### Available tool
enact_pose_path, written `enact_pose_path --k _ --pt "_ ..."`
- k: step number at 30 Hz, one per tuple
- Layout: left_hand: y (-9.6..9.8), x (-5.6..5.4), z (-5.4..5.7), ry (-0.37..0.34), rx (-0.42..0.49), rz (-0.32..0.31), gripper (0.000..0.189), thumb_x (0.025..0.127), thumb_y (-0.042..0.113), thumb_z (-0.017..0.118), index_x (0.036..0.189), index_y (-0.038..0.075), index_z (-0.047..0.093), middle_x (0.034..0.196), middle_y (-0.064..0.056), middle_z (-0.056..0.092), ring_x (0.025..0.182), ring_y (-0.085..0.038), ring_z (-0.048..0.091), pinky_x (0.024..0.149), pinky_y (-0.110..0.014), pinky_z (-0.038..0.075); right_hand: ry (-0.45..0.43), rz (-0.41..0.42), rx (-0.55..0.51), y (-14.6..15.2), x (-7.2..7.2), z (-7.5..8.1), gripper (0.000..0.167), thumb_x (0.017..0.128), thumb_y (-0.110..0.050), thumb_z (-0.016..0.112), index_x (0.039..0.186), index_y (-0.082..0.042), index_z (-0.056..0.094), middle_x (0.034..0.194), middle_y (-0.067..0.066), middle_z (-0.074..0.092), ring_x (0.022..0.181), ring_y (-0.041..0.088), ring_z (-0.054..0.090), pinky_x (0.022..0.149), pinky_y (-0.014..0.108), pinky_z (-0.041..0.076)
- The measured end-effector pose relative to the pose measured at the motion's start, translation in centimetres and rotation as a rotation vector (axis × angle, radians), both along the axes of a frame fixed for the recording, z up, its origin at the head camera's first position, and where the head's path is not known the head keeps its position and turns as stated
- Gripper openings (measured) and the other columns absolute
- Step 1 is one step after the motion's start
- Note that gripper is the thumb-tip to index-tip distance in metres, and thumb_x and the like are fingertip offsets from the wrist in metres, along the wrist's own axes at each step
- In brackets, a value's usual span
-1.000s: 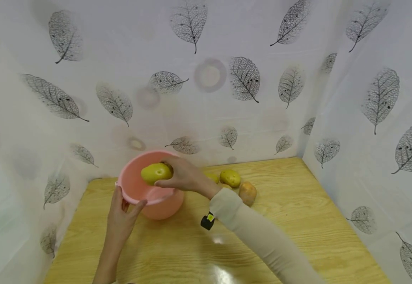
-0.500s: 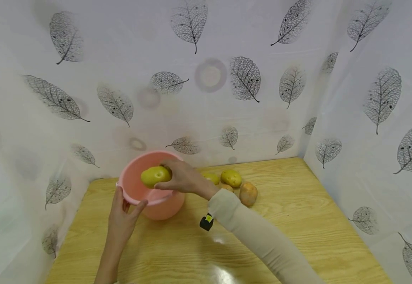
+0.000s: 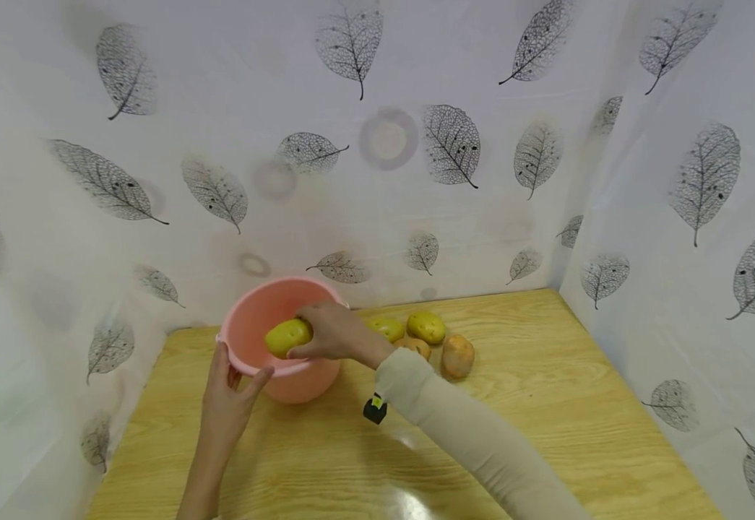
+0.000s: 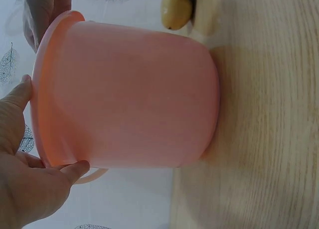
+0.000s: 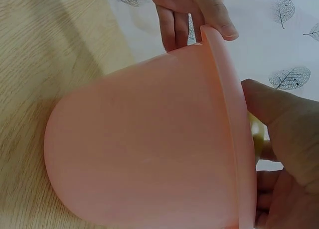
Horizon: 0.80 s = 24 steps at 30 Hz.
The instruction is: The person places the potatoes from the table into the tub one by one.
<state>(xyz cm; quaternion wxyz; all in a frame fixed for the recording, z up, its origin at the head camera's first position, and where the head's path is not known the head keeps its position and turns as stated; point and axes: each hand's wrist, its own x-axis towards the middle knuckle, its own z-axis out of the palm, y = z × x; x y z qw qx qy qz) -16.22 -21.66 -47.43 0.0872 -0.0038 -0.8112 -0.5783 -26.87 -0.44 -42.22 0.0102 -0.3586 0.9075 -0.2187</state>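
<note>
A pink plastic bucket [image 3: 302, 386] stands on the table at the left in the head view. My left hand [image 3: 226, 396] holds its rim at the near left, and the right wrist view shows that thumb [image 5: 225, 28] over the rim and the fingers against the outer wall. My right hand [image 3: 338, 334] grips a yellow potato [image 3: 287, 337] in the mouth of the bucket. In the right wrist view only a sliver of this potato [image 5: 257, 134] shows past the rim; the bucket wall hides the rest.
Right of the bucket lie several potatoes: two yellow ones, a nearer yellow potato [image 3: 386, 328] and a farther yellow potato [image 3: 426, 327], and two browner ones, one brown potato [image 3: 458, 357] standing out at the right. A leaf-patterned white curtain [image 3: 377, 209] encloses the wooden table [image 3: 546, 404].
My right hand has lowered slightly with the potato, which now sits deeper in the bucket's mouth. My left hand keeps its hold on the rim.
</note>
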Motion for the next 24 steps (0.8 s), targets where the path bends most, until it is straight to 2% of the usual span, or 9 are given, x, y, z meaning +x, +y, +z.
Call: enact_pose_path --k 12,15,21,24 --pt "0.06 -0.29 -0.29 0.005 0.011 0.004 0.103 0.099 0.017 0.073 0.167 0.017 -0.004 0.172 -0.007 0.001 0.155 -0.028 0.02 0.117 -0.015 0.029 0.021 0.014 0.091 -0.24 0.3 0.02 0.047 0.087 -0.053 0.08 0.112 -0.015 0.07 0.092 -0.009 0.065 0.078 0.01 0.058 0.067 0.022 0.048" --pt "0.07 -0.31 -0.34 0.009 0.017 0.004 0.103 0.098 0.017 0.073 0.167 0.017 -0.004 0.172 -0.007 0.002 0.155 -0.028 0.02 0.117 -0.014 0.029 0.037 0.027 0.097 -0.14 0.28 -0.06 0.044 0.091 -0.05 0.077 0.114 -0.013 0.073 0.097 -0.005 0.07 0.082 0.01 0.062 0.073 0.022 0.052" --pt "0.1 -0.27 -0.11 0.01 0.005 0.002 0.103 0.098 0.018 0.074 0.167 0.016 -0.004 0.172 -0.009 0.002 0.154 -0.031 0.021 0.116 -0.014 0.029 0.044 0.078 0.034 0.31 0.19 -0.29 0.031 0.098 -0.037 0.072 0.113 -0.01 0.077 0.101 -0.001 0.075 0.084 0.011 0.068 0.077 0.022 0.056" --pt "0.09 -0.17 0.02 0.016 0.015 -0.004 0.104 0.098 0.017 0.074 0.167 0.016 -0.003 0.172 -0.01 0.002 0.154 -0.032 0.021 0.116 -0.014 0.03 0.021 0.084 -0.02 0.68 0.31 -0.31 0.035 0.1 -0.035 0.07 0.121 -0.007 0.075 0.113 0.002 0.075 0.1 0.016 0.07 0.089 0.023 0.057"
